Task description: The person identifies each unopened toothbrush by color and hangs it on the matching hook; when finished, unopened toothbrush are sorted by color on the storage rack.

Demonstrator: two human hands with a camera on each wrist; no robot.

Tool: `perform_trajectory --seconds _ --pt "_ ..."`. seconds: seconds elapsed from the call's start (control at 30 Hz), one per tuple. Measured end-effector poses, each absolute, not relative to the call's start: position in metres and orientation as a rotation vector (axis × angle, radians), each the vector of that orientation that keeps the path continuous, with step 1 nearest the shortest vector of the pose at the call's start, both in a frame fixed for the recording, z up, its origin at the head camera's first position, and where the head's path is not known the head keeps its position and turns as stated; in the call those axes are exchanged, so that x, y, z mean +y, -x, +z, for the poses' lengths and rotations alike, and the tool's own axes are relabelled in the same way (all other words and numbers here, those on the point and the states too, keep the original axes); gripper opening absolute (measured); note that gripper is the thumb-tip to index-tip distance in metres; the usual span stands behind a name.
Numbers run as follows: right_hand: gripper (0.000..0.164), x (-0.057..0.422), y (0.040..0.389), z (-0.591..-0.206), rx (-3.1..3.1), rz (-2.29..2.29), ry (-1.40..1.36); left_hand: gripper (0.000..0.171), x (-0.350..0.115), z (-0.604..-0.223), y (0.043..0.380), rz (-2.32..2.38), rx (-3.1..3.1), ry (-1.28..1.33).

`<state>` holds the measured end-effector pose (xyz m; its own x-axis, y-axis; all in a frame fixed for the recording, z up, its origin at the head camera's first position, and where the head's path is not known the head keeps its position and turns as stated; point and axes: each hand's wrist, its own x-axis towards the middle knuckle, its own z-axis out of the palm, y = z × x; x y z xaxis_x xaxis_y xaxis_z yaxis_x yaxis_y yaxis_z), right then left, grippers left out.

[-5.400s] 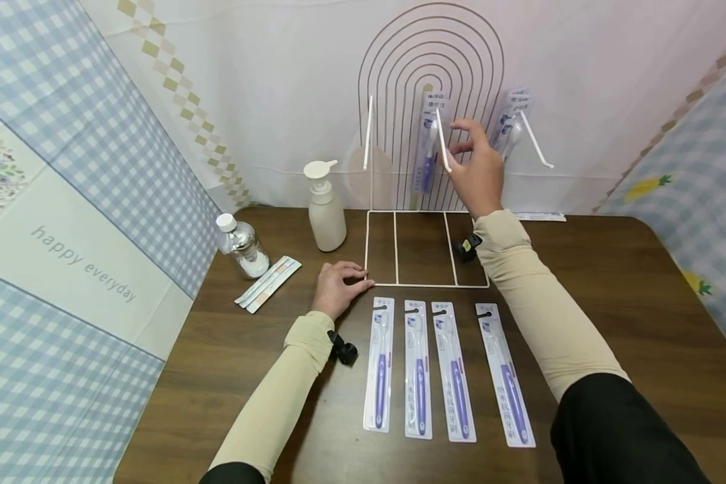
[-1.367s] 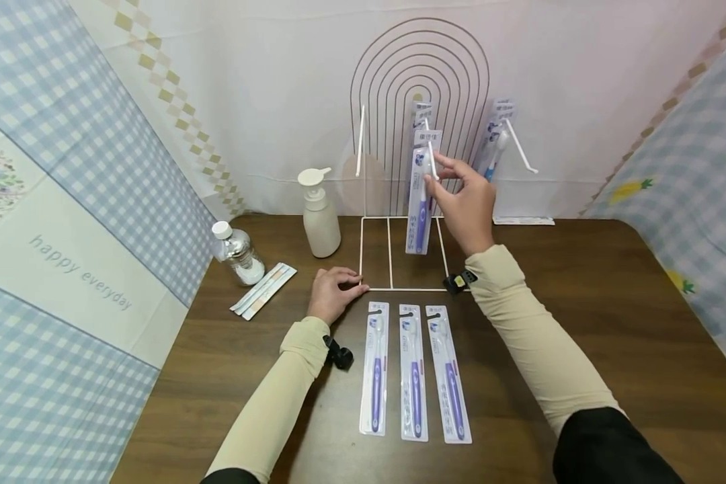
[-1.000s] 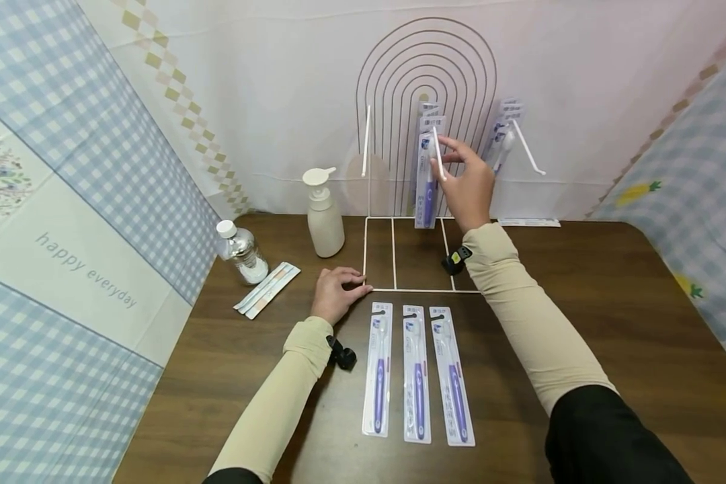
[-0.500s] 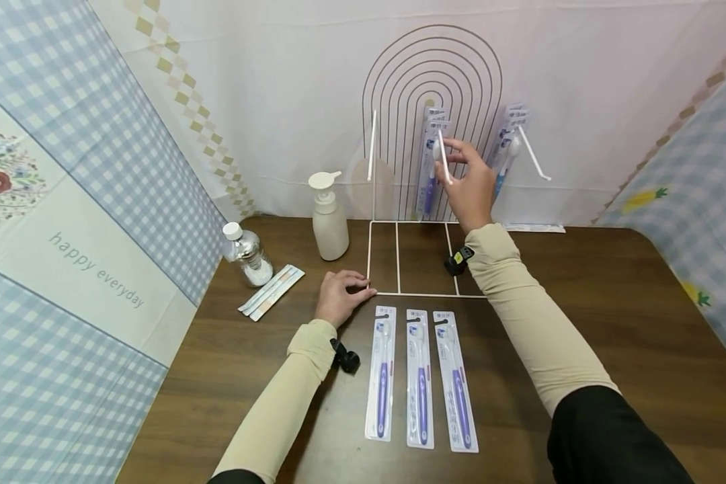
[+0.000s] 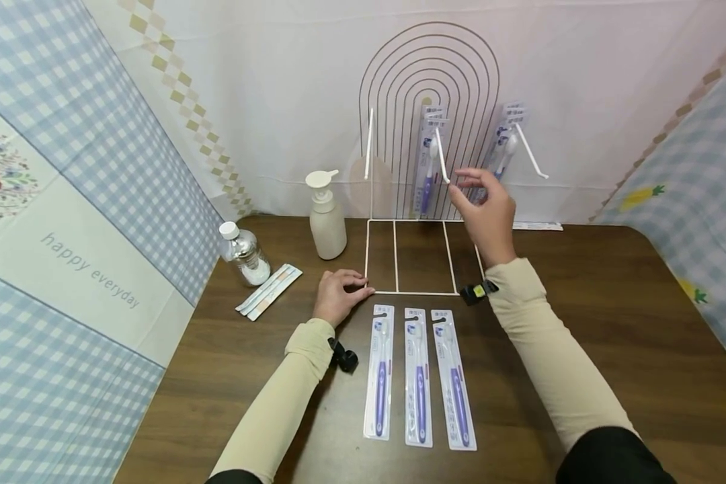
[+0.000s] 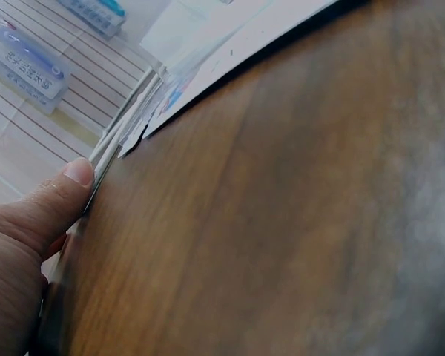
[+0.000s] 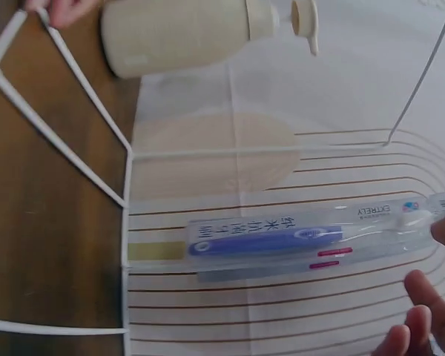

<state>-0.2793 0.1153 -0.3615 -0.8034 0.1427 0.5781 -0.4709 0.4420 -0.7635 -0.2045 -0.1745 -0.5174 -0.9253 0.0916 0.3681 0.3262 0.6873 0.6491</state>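
In the head view a white wire rack (image 5: pixel 396 259) stands on the table. My left hand (image 5: pixel 337 296) pinches its front left corner. My right hand (image 5: pixel 487 215), thumb and fingers apart, is just right of the tip of the middle hook (image 5: pixel 440 154) and holds nothing. Packaged purple toothbrushes (image 5: pixel 426 191) hang one behind another on that hook; the right wrist view shows the front toothbrush (image 7: pixel 267 241) lengthwise. More packaged toothbrushes (image 5: pixel 501 158) hang from the right hook (image 5: pixel 530 152), partly behind my hand. The left hook (image 5: pixel 370 144) is bare.
Three packaged toothbrushes (image 5: pixel 420 396) lie in a row before the rack. To its left are a cream pump bottle (image 5: pixel 328 228), a clear bottle with a white cap (image 5: pixel 245 255) and slim packets (image 5: pixel 269 291). A white flat strip (image 5: pixel 538 226) lies behind my right hand.
The fourth toothbrush has left the table and was slid back along the middle hook. My right hand has since let go and drawn back, down and right. The left hand stays put.
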Motion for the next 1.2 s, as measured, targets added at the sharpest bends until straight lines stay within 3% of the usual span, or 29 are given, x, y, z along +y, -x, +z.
perform_trajectory --seconds 0.5,0.7,1.2 --pt "0.022 0.167 0.179 -0.453 -2.709 1.301 -0.384 0.03 -0.172 -0.514 0.207 -1.101 -2.604 0.346" --pt "0.024 0.176 0.149 -0.473 -2.945 1.307 -0.533 0.03 -0.174 -0.514 0.204 -1.133 -2.613 0.325" --pt "0.037 0.176 0.134 -0.485 -2.993 1.329 -0.591 0.03 -0.174 -0.513 0.203 -1.115 -2.616 0.322"
